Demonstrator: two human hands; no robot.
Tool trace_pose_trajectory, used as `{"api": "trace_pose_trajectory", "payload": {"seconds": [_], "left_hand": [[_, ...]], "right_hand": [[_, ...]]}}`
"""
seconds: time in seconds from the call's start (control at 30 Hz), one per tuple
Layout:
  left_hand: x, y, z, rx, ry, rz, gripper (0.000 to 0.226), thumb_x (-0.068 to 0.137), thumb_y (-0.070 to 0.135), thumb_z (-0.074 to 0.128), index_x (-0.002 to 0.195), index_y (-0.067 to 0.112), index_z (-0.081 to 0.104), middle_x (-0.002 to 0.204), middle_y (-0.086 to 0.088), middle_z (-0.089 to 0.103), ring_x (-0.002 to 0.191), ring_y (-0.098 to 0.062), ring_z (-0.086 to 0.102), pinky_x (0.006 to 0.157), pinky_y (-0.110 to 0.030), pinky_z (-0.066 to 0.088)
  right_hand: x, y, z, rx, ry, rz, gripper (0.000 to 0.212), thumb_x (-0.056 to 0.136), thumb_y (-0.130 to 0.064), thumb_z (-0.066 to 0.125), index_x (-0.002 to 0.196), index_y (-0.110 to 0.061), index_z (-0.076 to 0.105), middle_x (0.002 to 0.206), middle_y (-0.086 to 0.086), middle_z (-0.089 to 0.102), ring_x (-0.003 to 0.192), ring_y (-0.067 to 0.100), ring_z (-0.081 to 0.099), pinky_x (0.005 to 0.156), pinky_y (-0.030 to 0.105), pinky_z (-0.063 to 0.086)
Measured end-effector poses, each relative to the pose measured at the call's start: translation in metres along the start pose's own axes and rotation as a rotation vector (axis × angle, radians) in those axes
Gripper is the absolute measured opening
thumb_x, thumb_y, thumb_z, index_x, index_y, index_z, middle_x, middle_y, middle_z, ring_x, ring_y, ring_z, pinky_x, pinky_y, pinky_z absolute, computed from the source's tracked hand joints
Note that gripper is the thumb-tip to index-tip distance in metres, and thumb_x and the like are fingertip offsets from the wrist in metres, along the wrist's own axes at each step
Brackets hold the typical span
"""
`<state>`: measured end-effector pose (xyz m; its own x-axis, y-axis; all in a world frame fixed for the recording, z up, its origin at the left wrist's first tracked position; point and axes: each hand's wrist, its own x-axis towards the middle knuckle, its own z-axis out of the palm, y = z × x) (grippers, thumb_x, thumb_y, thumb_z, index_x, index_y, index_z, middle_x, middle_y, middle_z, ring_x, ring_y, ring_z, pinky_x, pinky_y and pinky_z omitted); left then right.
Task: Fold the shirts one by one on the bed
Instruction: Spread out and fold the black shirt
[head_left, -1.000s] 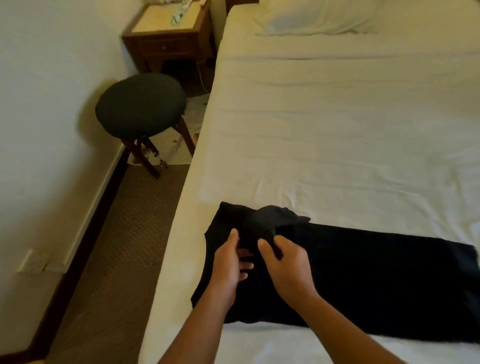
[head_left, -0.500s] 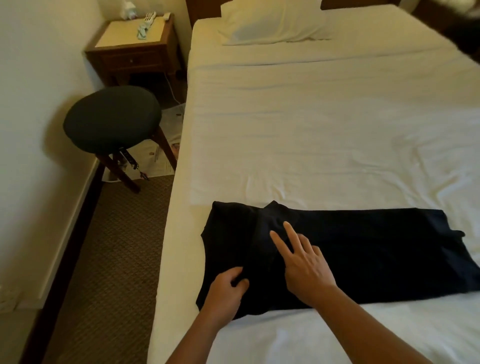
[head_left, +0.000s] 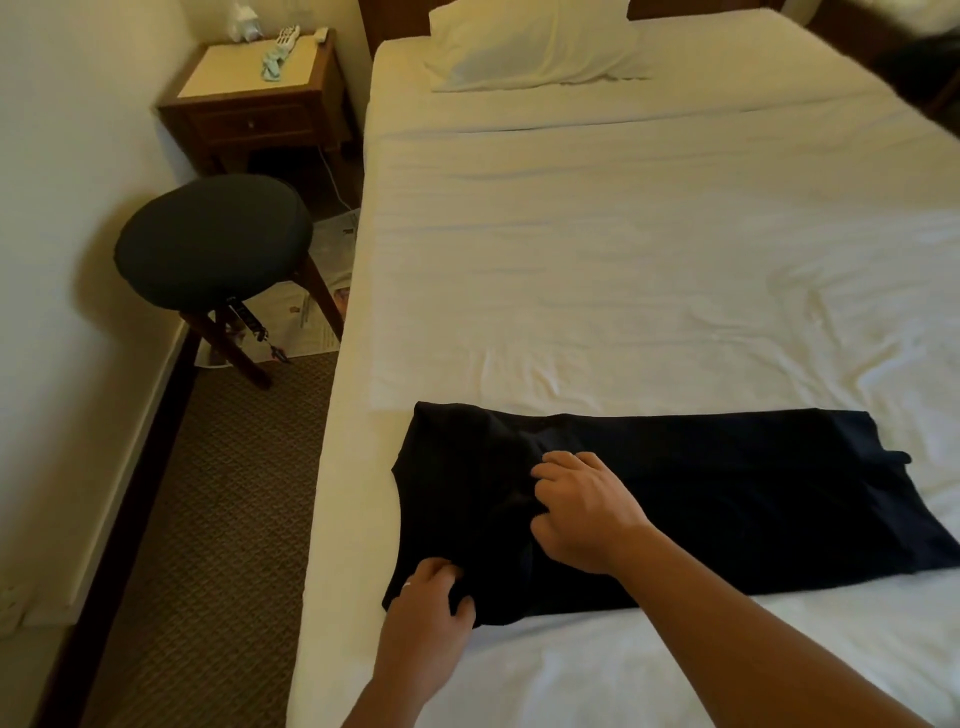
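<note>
A black shirt (head_left: 727, 493) lies as a long folded strip across the near part of the white bed (head_left: 597, 270), its collar end toward the left edge. My left hand (head_left: 426, 618) pinches the fabric at the shirt's near left corner. My right hand (head_left: 582, 509) sits on the shirt near the collar end, fingers curled and gripping a fold of cloth. Both forearms reach in from the bottom of the view.
A white pillow (head_left: 530, 47) lies at the head of the bed. A round dark stool (head_left: 213, 239) stands on the carpet left of the bed, newspaper (head_left: 322, 291) under it. A wooden nightstand (head_left: 254, 98) with small items stands in the far corner.
My right hand went from flat with straight fingers on the shirt to curled round a fold. My left hand stays at the near left corner. The view shifted slightly.
</note>
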<state>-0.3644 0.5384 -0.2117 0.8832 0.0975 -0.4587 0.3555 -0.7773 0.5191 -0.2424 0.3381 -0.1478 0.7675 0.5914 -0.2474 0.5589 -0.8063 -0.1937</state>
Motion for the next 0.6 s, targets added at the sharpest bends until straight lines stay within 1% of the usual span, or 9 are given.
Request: {"api": "trace_pose_trajectory", "payload": {"seconds": [0.03,0.1,0.17,0.23,0.3,0.37,0.47,0.5,0.6], "left_hand": [[0.0,0.0,0.002,0.006,-0.012,-0.002,0.029,0.098,0.036,0.055,0.125,0.028,0.063,0.129,0.018,0.046,0.106,-0.008,0.057,0.087,-0.028,0.051],[-0.002,0.006,0.004,-0.008,0.015,-0.04,0.021,0.098,0.035,0.055,0.114,0.03,0.068,0.12,0.017,0.051,0.1,-0.01,0.058,0.082,-0.031,0.051],[-0.001,0.012,0.006,-0.117,0.041,-0.142,0.016,0.098,0.034,0.053,0.098,0.028,0.068,0.1,0.008,0.06,0.089,-0.016,0.06,0.073,-0.032,0.047],[-0.002,0.015,0.01,-0.307,-0.004,-0.242,0.026,0.099,0.032,0.051,0.086,0.014,0.064,0.082,-0.006,0.062,0.074,-0.024,0.06,0.067,-0.032,0.04],[-0.003,0.015,0.012,-0.492,-0.015,-0.296,0.034,0.099,0.03,0.05,0.075,0.006,0.053,0.07,-0.014,0.049,0.067,-0.027,0.049,0.068,-0.035,0.035],[-0.007,0.023,0.007,-0.673,0.014,-0.367,0.031,0.103,0.022,0.051,0.076,0.007,0.054,0.074,-0.017,0.049,0.074,-0.028,0.052,0.07,-0.034,0.037],[-0.012,0.037,0.001,-0.889,0.031,-0.489,0.04,0.107,0.036,0.047,0.097,0.003,0.069,0.09,-0.027,0.065,0.091,-0.034,0.067,0.065,-0.03,0.045],[-0.015,0.039,0.0,-0.94,0.011,-0.518,0.044,0.106,0.043,0.047,0.105,0.007,0.072,0.094,-0.021,0.071,0.094,-0.032,0.07,0.065,-0.03,0.047],[-0.017,0.04,0.002,-0.974,-0.05,-0.488,0.037,0.099,0.047,0.06,0.102,0.014,0.074,0.098,-0.013,0.077,0.089,-0.027,0.074,0.075,-0.038,0.056]], "right_hand": [[-0.004,-0.002,-0.004,0.057,-0.002,0.049,0.033,0.093,-0.035,0.042,0.095,-0.018,0.07,0.107,-0.002,0.068,0.108,0.016,0.058,0.107,0.034,0.04],[-0.011,-0.004,-0.008,0.244,-0.043,0.235,0.026,0.09,-0.033,0.048,0.069,-0.016,0.05,0.069,-0.001,0.054,0.065,0.017,0.05,0.074,0.032,0.05],[-0.017,-0.005,-0.006,0.468,-0.183,0.439,0.028,0.087,-0.03,0.053,0.067,-0.015,0.042,0.064,0.002,0.045,0.057,0.019,0.042,0.056,0.033,0.04],[-0.026,-0.005,-0.003,0.668,-0.417,0.529,0.021,0.083,-0.024,0.056,0.068,-0.014,0.044,0.065,0.005,0.045,0.055,0.022,0.044,0.054,0.03,0.04],[-0.038,-0.008,-0.001,0.872,-0.695,0.548,0.011,0.081,-0.018,0.054,0.082,-0.009,0.06,0.07,0.012,0.055,0.056,0.028,0.055,0.059,0.034,0.053],[-0.047,-0.01,0.004,1.05,-0.856,0.541,0.029,0.087,-0.018,0.053,0.106,-0.001,0.067,0.082,0.014,0.067,0.062,0.029,0.065,0.07,0.041,0.059],[-0.051,-0.011,0.02,1.046,-0.826,0.487,0.03,0.093,-0.025,0.053,0.108,-0.007,0.071,0.099,0.006,0.077,0.082,0.029,0.075,0.085,0.041,0.058],[-0.052,-0.013,0.027,1.011,-0.798,0.477,0.028,0.094,-0.028,0.054,0.103,-0.01,0.072,0.101,0.005,0.077,0.088,0.028,0.076,0.089,0.041,0.056],[-0.05,-0.017,0.045,1.032,-0.543,0.536,0.032,0.099,-0.035,0.056,0.1,-0.007,0.072,0.094,0.007,0.076,0.079,0.023,0.074,0.075,0.031,0.058]]}}
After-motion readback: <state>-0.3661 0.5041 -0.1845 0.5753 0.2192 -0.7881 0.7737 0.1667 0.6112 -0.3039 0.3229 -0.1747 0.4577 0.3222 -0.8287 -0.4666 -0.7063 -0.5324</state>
